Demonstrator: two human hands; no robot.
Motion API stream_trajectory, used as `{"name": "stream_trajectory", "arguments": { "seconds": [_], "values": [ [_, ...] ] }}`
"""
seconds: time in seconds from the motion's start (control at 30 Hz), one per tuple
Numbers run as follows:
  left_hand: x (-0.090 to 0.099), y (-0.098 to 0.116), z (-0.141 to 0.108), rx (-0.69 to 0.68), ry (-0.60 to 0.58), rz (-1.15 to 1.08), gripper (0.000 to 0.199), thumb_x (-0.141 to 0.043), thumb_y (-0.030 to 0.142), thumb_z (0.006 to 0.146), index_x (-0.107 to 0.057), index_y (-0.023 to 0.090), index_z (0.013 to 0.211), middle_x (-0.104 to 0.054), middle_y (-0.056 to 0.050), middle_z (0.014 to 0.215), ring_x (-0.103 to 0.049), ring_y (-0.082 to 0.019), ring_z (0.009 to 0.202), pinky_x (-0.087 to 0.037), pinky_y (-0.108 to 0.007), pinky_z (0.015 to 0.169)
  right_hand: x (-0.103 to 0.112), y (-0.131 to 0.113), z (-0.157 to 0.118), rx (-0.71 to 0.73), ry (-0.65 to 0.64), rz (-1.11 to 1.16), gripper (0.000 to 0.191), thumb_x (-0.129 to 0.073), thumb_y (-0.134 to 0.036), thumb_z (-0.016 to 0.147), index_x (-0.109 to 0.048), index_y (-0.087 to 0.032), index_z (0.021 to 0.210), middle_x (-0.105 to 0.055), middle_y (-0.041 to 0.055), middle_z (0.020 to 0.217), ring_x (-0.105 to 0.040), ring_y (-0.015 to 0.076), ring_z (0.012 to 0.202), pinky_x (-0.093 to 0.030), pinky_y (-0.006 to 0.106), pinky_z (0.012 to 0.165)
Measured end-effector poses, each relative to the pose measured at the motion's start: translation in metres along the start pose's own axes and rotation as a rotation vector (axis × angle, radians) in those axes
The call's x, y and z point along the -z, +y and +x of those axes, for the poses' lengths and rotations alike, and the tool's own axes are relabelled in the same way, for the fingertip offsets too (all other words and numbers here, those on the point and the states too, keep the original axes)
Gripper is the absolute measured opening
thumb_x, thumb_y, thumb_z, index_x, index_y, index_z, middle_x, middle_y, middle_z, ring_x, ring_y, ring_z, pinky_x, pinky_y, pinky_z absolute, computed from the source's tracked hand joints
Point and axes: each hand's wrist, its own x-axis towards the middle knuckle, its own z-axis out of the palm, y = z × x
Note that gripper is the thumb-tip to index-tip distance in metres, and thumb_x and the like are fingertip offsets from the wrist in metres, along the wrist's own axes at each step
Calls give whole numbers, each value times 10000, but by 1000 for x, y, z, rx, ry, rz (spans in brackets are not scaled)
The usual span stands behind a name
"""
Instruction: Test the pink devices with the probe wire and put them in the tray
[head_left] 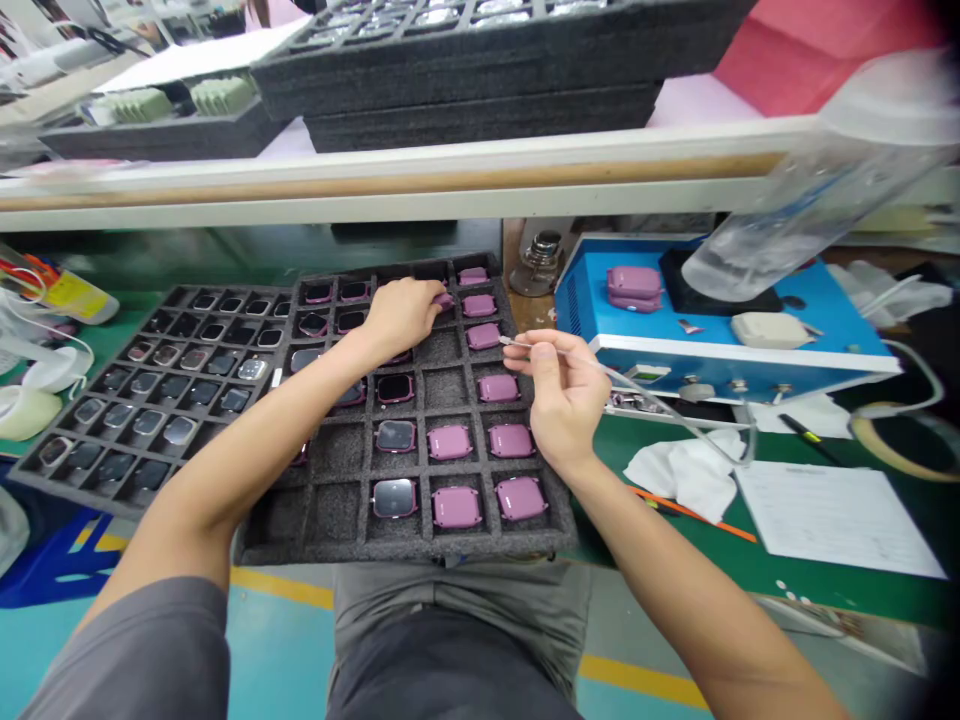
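A black foam tray [315, 545] of square compartments lies in front of me, holding purple watch cases [450, 440] and watches with dark screens [395, 436]. My left hand [403, 318] reaches over its far half, fingers closed on a purple watch case [444, 300] at a far compartment; the hand partly covers it. At the tray's right edge, my right hand [564, 392] pinches a thin pale tube [525, 344] near its tip. The tip points left, close to a purple case [482, 336] in the rightmost column. Whether they touch, I cannot tell.
A second foam tray [142, 410] of dark watches lies left. On the right stand a blue machine [750, 345] with knobs, two stacked purple cases [634, 287] and a clear bottle [810, 210]. Tissue [686, 470] and paper [832, 515] lie nearer. A shelf [420, 185] crosses above.
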Motion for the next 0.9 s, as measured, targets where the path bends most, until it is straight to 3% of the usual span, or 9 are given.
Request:
{"name": "stream_trajectory", "arguments": {
  "seconds": [0.13,0.23,0.33,0.47,0.53,0.7,0.9],
  "values": [
    [-2,25,-41,101,44,-872,312,-734,311,829,-744,132,1084,-782,-120,1007,-733,-244,873,-572,-374,803,1,0,-2,101,-58,-38,217,-617,-412,996,-726,-225,1000,-719,58,1001,-739,194,916,-656,376,843],
    [-14,41,-66,224,18,-1247,402,-852,350,718,-711,126,1021,-768,-99,928,-720,-204,795,-584,-333,721,3,0,-3,131,-111,-86,207,-601,-391,1007,-731,-230,1024,-731,72,1032,-726,218,989,-641,423,910],
    [-26,47,-75,278,29,-1362,437,-892,321,675,-676,134,1006,-742,-59,866,-705,-174,770,-590,-324,746,4,1,-4,117,-139,-85,209,-584,-384,1016,-725,-229,1031,-739,73,1032,-731,221,996,-644,431,914],
    [-31,45,-74,239,72,-1363,483,-864,264,705,-685,160,1141,-750,-80,1100,-705,-194,994,-551,-328,926,3,0,-5,107,-148,-77,184,-592,-363,1013,-722,-235,1036,-738,69,1035,-738,224,992,-650,439,909],
    [-31,45,-74,239,107,-1371,429,-848,257,718,-700,164,1110,-749,-72,1126,-693,-189,1038,-525,-313,972,2,0,-7,119,-126,-69,166,-604,-348,1008,-723,-233,1027,-733,66,1022,-745,222,975,-658,430,890],
    [-30,48,-79,376,122,-1515,388,-887,267,679,-600,178,925,-745,-7,880,-708,-154,838,-578,-286,796,1,-1,-8,94,-76,-64,163,-609,-349,1007,-714,-224,1007,-720,57,992,-767,208,920,-680,385,830],
    [-32,50,-81,333,70,-1540,515,-912,299,682,-699,181,1135,-791,-62,1056,-742,-210,976,-605,-340,879,1,-1,-7,84,-86,-89,160,-609,-337,1008,-723,-226,1012,-729,58,1000,-767,208,929,-681,380,831]
  ]
}}
